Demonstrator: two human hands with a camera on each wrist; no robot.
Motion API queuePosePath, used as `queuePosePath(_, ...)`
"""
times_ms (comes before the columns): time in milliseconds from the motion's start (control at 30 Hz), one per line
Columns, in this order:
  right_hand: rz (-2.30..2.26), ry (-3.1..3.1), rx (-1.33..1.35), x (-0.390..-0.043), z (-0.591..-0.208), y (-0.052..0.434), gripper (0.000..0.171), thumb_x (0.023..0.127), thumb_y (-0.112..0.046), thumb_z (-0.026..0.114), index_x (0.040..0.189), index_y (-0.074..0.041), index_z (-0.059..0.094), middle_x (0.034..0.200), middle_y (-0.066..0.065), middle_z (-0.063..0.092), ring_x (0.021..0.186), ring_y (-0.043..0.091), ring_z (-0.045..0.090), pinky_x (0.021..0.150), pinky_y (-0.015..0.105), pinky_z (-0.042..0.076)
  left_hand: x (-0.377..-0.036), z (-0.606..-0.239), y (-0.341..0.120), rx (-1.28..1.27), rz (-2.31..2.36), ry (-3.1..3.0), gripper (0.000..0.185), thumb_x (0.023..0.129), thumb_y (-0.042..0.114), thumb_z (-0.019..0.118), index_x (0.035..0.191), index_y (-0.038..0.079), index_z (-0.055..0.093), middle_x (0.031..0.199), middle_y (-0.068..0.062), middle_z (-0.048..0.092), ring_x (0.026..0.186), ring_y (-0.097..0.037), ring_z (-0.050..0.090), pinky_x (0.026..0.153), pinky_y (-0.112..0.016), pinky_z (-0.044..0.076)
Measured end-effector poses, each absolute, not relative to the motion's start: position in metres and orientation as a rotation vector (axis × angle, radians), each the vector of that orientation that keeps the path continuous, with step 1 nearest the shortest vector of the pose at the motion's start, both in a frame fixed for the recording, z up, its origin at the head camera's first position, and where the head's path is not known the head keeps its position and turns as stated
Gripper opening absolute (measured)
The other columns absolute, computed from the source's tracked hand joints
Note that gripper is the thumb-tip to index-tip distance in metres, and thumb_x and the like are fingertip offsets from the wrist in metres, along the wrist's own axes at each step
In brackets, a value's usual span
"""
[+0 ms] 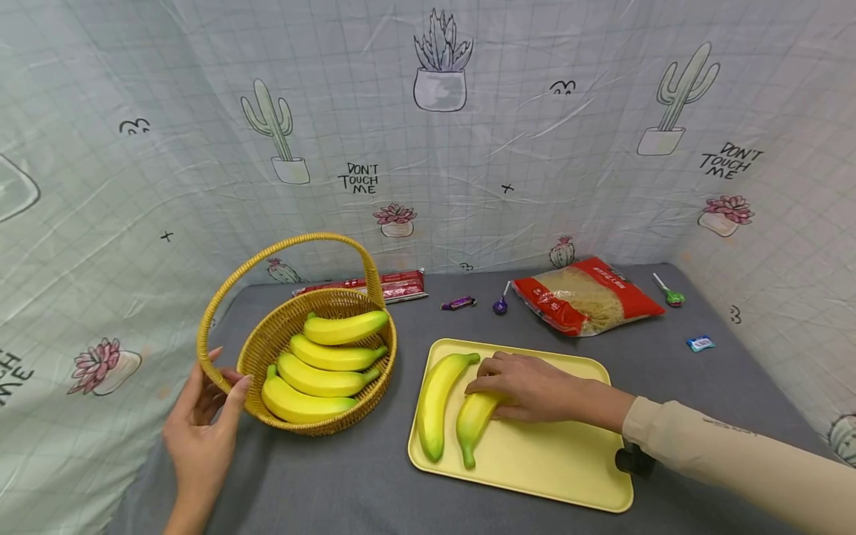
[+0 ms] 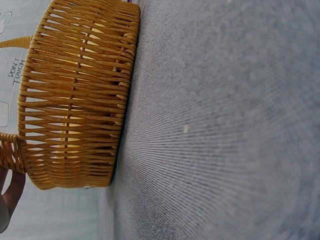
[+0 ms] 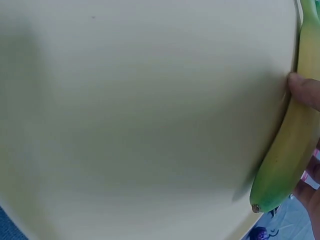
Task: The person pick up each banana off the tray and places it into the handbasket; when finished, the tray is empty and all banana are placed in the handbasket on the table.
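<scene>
On the left stands a yellow wicker basket (image 1: 334, 425) with a tall arched handle (image 1: 224, 293). Several bananas (image 1: 328, 383) lie side by side inside it. My left hand (image 1: 203, 427) holds the near foot of the handle between thumb and fingers; only part of that hand shows at the edge of the left wrist view. To the right, my right hand (image 1: 535, 388) grips a banana (image 1: 472, 431) over the pale yellow tray (image 1: 555, 468). In the right wrist view the thumb (image 3: 306, 91) presses along this banana's side. Another banana (image 1: 438, 409) lies at the tray's left end.
Behind the tray lie a red-and-clear bag (image 1: 591, 297), a purple lollipop (image 1: 500, 305) and a purple-wrapped candy (image 1: 458, 303). A red packet (image 1: 404, 286) sits behind the basket. At right are a green lollipop (image 1: 674, 298) and a small blue packet (image 1: 700, 343). Printed cloth surrounds the table.
</scene>
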State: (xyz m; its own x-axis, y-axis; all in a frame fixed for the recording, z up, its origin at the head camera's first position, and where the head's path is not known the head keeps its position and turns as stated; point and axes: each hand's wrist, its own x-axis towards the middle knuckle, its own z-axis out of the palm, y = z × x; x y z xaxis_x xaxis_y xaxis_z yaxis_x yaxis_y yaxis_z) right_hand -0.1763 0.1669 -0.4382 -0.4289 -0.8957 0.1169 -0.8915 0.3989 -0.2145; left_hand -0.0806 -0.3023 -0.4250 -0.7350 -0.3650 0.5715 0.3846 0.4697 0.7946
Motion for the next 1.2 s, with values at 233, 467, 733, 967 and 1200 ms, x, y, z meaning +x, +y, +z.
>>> queuePosePath(233, -0.364, 2.643, -1.693, -0.176, -0.438, 0.171, 0.044, 0.094, -0.027, 0.084, 0.135, -0.02, 0.07, 0.116, -0.003, 0.063, 0.1, 0.016, 0.058, 0.085, 0.035, 0.055, -0.08, -0.426, -0.304, -0.016, -1.336, -1.996, 0.063, 0.093, -0.013, 0.074, 0.149, 0.014, 0.062, 0.105, -0.013, 0.071, 0.092, -0.016, 0.069, 0.083, -0.019, 0.056)
queuePosePath(467, -0.434, 2.668, -1.729, -0.177, -0.434, 0.172, 0.047, 0.091, -0.025, 0.087, 0.134, -0.019, 0.071, 0.116, -0.003, 0.064, 0.101, 0.015, 0.06, 0.083, 0.035, 0.057, -0.08, -0.427, -0.304, -0.021, -1.365, -1.988, 0.063, 0.093, -0.014, 0.074, 0.149, 0.013, 0.062, 0.105, -0.011, 0.071, 0.093, -0.018, 0.069, 0.083, -0.02, 0.056)
queuePosePath(733, -0.468, 2.666, -1.721, -0.179, -0.431, 0.172, 0.046, 0.092, -0.027, 0.086, 0.135, -0.02, 0.071, 0.119, -0.003, 0.064, 0.104, 0.014, 0.059, 0.082, 0.034, 0.057, -0.081, -0.426, -0.306, -0.048, -1.372, -1.988, 0.063, 0.093, -0.013, 0.074, 0.149, 0.014, 0.062, 0.104, -0.009, 0.07, 0.092, -0.017, 0.069, 0.084, -0.02, 0.056)
queuePosePath(967, -0.509, 2.702, -1.741, -0.183, -0.418, 0.169, 0.05, 0.091, -0.027, 0.087, 0.138, -0.023, 0.069, 0.121, -0.002, 0.065, 0.1, 0.014, 0.059, 0.075, 0.031, 0.056, -0.081, -0.426, -0.306, -0.041, -1.369, -1.998, 0.063, 0.093, -0.013, 0.074, 0.149, 0.014, 0.062, 0.104, -0.009, 0.07, 0.092, -0.019, 0.069, 0.083, -0.02, 0.056)
queuePosePath(1200, -0.545, 2.734, -1.749, -0.19, -0.397, 0.16, 0.048, 0.093, -0.026, 0.085, 0.138, -0.021, 0.069, 0.118, -0.002, 0.064, 0.096, 0.011, 0.058, 0.072, 0.027, 0.056, -0.081, -0.427, -0.307, -0.054, -1.36, -1.998, 0.062, 0.093, -0.012, 0.074, 0.148, 0.014, 0.063, 0.104, -0.008, 0.07, 0.092, -0.019, 0.069, 0.084, -0.02, 0.056)
